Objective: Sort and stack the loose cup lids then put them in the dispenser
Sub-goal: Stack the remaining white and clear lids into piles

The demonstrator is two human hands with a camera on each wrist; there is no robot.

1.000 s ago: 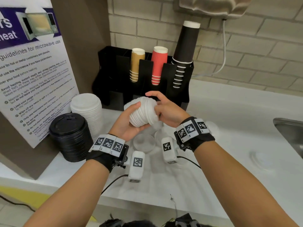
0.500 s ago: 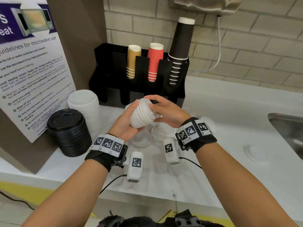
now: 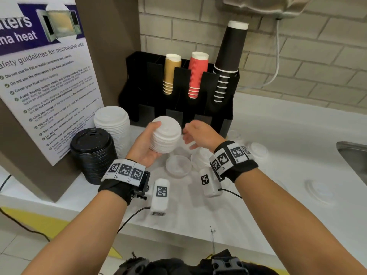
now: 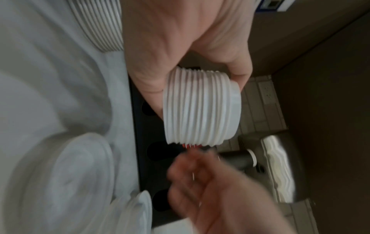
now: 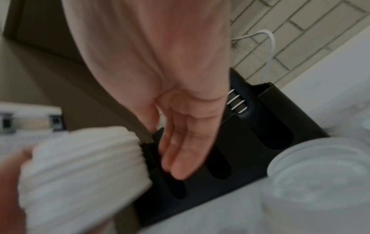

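The left hand (image 3: pixel 143 147) has its grip clamped on a stack of white lids (image 3: pixel 165 134), held above the bench (image 3: pixel 278 135) before the black dispenser (image 3: pixel 178 92). The right hand (image 3: pixel 200 134) hovers just beside it, fingers apart, holding nothing.

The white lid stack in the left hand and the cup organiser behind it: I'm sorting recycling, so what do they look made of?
White lid stack, held by the left hand: probably thin moulded plastic, matte, with crisp nested rims; moulded fibre can't be ruled out. Cup organiser: apparently rigid black plastic or acrylic, with flat panels, sharp edges and a slight sheen.
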